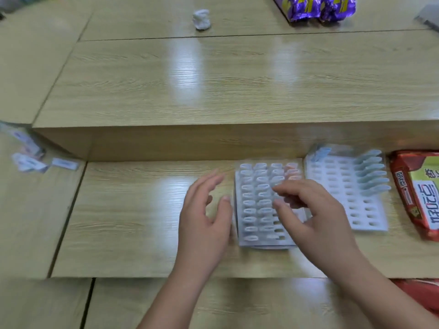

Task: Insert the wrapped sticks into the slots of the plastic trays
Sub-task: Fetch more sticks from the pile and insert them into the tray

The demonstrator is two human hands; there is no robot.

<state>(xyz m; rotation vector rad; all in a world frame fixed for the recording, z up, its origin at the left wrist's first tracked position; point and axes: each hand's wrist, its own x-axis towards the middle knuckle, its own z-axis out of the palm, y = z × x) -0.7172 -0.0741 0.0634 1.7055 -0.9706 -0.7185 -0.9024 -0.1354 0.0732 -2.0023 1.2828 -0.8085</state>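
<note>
Left hand (204,217) fingers spread beside tray (251,210), right hand (311,210) curled over it, grip unclear in blur; unbraced tray may skid, missing slots.

Motion smears my view of the right hand (308,210). Its curled fingers cover the middle right of the near tray (256,210), so I cannot tell whether they pinch anything or what sits in the tray beneath them. The near tray's edges look doubled, and I cannot say whether more trays lie under it. The red packet (418,193) is cut off by the right edge and the purple bags (316,7) by the top edge. The small packets (31,160) at far left are too blurred for me to read or count.
</note>
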